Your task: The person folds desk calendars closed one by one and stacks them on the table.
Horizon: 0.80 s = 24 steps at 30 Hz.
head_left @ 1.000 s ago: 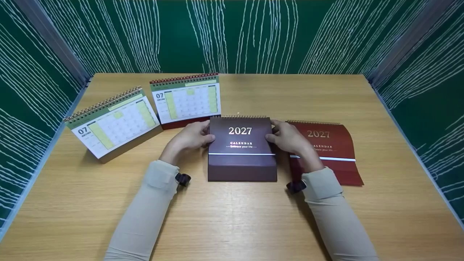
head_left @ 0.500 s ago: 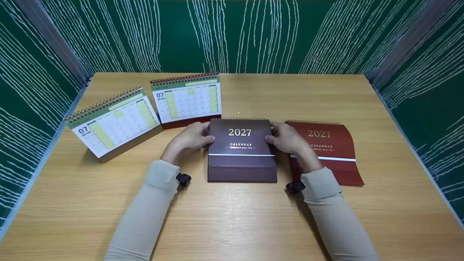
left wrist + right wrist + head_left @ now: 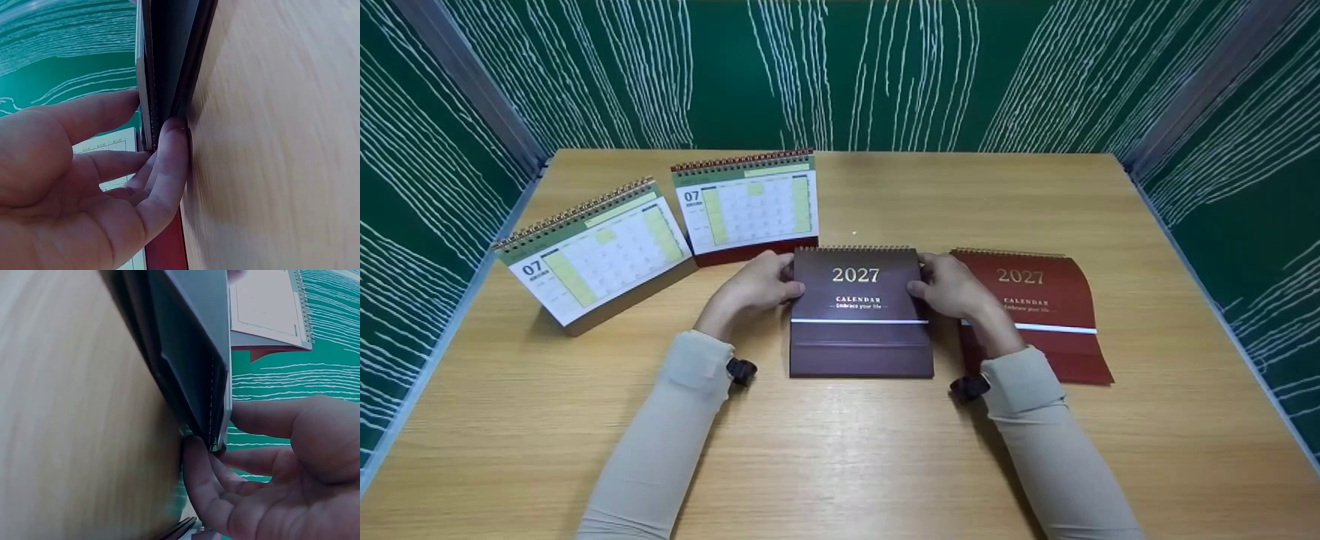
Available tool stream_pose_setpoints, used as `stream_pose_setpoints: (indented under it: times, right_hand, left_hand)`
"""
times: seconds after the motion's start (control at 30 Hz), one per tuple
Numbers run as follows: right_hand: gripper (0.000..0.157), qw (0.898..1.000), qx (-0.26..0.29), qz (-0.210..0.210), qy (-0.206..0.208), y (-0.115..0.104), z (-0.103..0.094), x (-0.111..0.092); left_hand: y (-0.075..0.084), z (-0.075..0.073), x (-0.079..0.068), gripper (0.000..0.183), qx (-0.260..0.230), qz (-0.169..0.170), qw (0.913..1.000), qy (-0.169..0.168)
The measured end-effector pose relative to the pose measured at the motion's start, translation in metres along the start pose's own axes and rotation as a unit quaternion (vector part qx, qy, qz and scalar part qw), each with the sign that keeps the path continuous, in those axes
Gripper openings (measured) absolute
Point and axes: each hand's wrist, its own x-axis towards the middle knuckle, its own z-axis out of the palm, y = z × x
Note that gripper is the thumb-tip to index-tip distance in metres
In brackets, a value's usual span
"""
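Note:
A dark brown desk calendar [image 3: 856, 300] marked 2027 leans low at the table's middle, its spiral binding at the far edge. My left hand [image 3: 759, 283] grips its left side near the top, thumb at the cover's edge. On the opposite side my right hand [image 3: 955, 286] holds it the same way. Both wrist views show the folded dark base [image 3: 174, 50] from the side, with a narrow gap inside its fold. There the left fingers [image 3: 169, 163] and the right fingers [image 3: 199, 472] curl round the binding end.
A red 2027 calendar [image 3: 1054, 300] lies at the right, partly behind my right hand and wrist. Two calendars stand at the back left showing page 07, one with a red binding [image 3: 746, 202], the other brown-based [image 3: 600, 255]. Green panels [image 3: 720, 75] border the wooden table [image 3: 840, 465].
The brown calendar's binding edge has sunk slightly, so it leans flatter and its lower base strip looks narrower. Both hands keep their grip and follow it down a little.

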Motion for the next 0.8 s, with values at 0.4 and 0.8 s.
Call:
stream_pose_setpoints:
  times: [0.4, 0.8]
  right_hand:
    - [0.054, 1.000, -0.014, 0.010, -0.010, -0.0006, -0.0009, -0.0010]
    - [0.067, 0.998, -0.035, 0.030, -0.031, -0.0041, -0.0036, -0.0042]
  left_hand:
    - [0.0018, 0.0011, -0.0005, 0.019, 0.014, -0.002, 0.9999, -0.002]
    - [0.0005, 0.0004, -0.0024, 0.013, 0.016, -0.018, 0.9997, -0.003]
